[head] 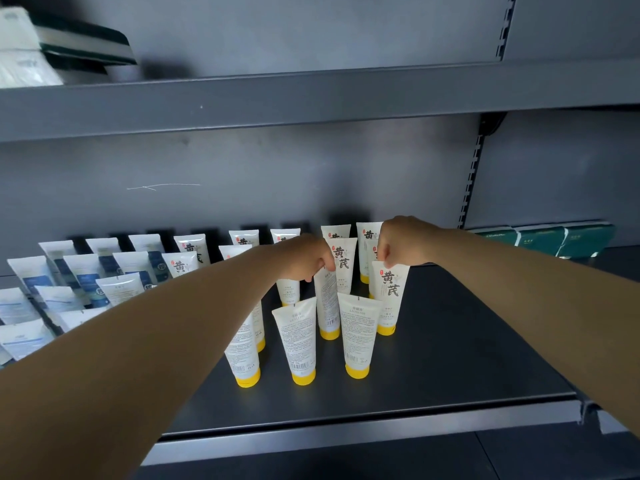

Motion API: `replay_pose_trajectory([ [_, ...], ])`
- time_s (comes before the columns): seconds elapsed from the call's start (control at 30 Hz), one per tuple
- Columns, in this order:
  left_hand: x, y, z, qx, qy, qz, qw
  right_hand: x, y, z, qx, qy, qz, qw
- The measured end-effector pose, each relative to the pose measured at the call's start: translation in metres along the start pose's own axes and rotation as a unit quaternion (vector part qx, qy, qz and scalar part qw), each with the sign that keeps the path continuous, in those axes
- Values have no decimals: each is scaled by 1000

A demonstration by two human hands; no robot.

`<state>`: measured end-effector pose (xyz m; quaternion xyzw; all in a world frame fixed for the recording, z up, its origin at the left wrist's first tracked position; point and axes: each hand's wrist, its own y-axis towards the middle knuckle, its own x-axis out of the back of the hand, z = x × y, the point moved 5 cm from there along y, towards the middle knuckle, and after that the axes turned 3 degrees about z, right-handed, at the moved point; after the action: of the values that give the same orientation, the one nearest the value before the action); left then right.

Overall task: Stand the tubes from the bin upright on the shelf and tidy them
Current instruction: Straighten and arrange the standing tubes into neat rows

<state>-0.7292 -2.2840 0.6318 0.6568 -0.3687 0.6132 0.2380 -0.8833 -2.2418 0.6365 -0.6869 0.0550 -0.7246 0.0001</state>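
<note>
I see both bare arms reaching over the dark shelf (450,358) toward the group of white tubes with yellow caps, which stand cap-down on it. The left hand (304,256) has its fingers (327,263) pinched on the top edge of one tube (327,299) that shows its back label, so this hand is grasping that tube. The right hand (403,242) has its fingers (384,261) closed on the top corner of another tube (389,296), the one with large black characters on the front; this tube stands on its yellow cap, just right of the first one. Nearer to me than the fingers stand three more tubes (299,341) in a loose front row, all with the back label toward me. Behind the fingers, close to the back wall, more tubes of the same kind (367,251) stand in rows. Far to the left of the left hand there are other white tubes with blue labels (86,275), also upright. To the right of the right hand, well apart on the next shelf section, lie green packs (550,237). On the upper shelf (311,98), high above the left fingers, I see blurred white and green packages (52,50)
</note>
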Motion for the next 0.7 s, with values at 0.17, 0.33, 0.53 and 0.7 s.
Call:
replay_pose_trajectory([
  [0.17, -6, 6, 4, -13, 60, -13, 998, -1, 2, -1, 3, -1, 3, 1000],
  [0.33, -6, 16, 5, -32, 105, -57, 992, 0, 3, -1, 1, 3, 4, 1000],
  [0.53, -10, 27, 9, 11, 34, -65, 997, 1, 2, -1, -1, 3, 2, 1000],
  [0.7, -9, 27, 7, 18, -31, -93, 995, 1, 1, -1, 2, 15, 3, 1000],
])
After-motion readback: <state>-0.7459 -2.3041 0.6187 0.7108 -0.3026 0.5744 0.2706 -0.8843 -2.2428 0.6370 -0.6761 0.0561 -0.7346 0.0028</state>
